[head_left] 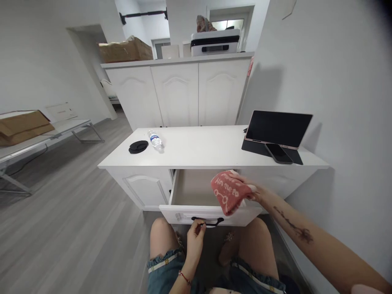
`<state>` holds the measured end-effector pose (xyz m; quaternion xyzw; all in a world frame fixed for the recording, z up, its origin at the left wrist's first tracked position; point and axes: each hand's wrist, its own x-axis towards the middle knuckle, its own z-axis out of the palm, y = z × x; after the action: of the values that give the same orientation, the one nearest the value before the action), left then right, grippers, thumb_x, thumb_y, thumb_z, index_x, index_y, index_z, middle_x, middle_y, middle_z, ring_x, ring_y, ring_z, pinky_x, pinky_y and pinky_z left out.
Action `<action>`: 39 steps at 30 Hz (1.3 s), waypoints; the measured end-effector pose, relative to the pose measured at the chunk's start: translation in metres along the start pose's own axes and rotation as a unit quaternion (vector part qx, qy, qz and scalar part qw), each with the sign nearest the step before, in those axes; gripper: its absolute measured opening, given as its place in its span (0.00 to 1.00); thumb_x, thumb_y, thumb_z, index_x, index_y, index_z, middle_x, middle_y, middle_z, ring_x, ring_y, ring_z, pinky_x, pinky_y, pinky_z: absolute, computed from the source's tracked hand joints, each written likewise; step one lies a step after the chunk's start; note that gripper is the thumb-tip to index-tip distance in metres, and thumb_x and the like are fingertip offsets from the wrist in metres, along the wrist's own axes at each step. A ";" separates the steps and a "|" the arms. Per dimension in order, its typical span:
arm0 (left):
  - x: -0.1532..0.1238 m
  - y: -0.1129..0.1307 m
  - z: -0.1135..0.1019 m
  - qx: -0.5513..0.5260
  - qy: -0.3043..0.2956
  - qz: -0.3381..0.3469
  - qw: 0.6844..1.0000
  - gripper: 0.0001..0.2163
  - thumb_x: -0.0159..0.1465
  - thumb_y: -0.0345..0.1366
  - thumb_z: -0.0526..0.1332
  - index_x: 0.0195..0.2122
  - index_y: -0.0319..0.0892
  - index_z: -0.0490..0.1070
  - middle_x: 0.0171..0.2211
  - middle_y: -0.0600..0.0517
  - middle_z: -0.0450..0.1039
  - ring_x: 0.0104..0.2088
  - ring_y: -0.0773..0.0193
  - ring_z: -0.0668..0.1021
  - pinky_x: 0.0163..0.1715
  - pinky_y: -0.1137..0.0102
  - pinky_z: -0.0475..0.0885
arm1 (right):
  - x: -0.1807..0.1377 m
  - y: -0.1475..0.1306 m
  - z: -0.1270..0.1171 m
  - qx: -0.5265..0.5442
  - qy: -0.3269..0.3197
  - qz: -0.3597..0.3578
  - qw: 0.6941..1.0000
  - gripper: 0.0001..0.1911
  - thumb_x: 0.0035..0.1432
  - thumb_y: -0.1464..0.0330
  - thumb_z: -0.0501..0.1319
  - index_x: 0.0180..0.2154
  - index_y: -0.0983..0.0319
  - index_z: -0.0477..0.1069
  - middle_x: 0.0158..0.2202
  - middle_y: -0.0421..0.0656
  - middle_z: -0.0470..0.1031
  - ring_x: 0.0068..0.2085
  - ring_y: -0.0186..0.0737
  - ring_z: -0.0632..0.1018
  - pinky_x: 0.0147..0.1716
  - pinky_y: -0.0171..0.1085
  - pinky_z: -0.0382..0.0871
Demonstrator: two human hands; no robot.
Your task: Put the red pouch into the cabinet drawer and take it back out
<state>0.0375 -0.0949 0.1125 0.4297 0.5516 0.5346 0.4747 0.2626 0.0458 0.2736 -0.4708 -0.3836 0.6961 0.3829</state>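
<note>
Right grip tight on red cloth, white lettering illegible; left grip narrow on black handle

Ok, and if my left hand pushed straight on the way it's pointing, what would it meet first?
The white drawer front, most likely: your left hand seems to grip the black handle, and the front lies just beyond it, though the gap is hard to judge.
</note>
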 end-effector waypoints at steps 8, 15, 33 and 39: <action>-0.004 -0.003 -0.003 -0.082 -0.004 -0.035 0.996 0.10 0.53 0.43 0.65 0.28 0.41 0.73 0.24 0.54 0.69 0.28 0.64 0.70 0.33 0.70 0.66 | 0.066 0.000 0.045 -0.190 -0.078 0.019 0.979 0.02 0.53 0.74 0.60 0.31 0.65 0.67 0.27 0.44 0.75 0.29 0.35 0.76 0.31 0.33 0.70; -0.021 -0.003 -0.004 -0.178 0.044 -0.076 0.980 0.11 0.51 0.42 0.69 0.30 0.41 0.75 0.29 0.52 0.73 0.33 0.64 0.73 0.39 0.69 0.68 | 0.108 0.058 0.122 -0.646 -0.116 -0.193 0.729 0.06 0.52 0.76 0.59 0.34 0.64 0.73 0.36 0.47 0.76 0.39 0.45 0.76 0.39 0.38 0.66; -0.007 0.009 0.001 -0.396 -0.006 -0.271 0.877 0.13 0.45 0.38 0.74 0.24 0.40 0.71 0.30 0.48 0.79 0.33 0.64 0.79 0.36 0.71 0.72 | 0.112 0.121 0.101 -0.701 -0.395 -0.310 0.506 0.16 0.57 0.65 0.60 0.48 0.53 0.74 0.57 0.47 0.67 0.52 0.50 0.71 0.43 0.40 0.68; -0.007 0.006 -0.004 -0.388 -0.024 -0.270 0.881 0.13 0.47 0.39 0.73 0.26 0.39 0.72 0.31 0.47 0.79 0.34 0.63 0.79 0.39 0.68 0.73 | 0.148 0.128 0.109 -0.717 -0.353 -0.281 0.531 0.23 0.56 0.74 0.58 0.55 0.59 0.69 0.59 0.51 0.65 0.52 0.46 0.73 0.49 0.42 0.68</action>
<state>0.0348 -0.1021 0.1190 0.0583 0.3829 0.5463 0.7427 0.0981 0.1061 0.1344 -0.1717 -0.9703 0.1532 -0.0743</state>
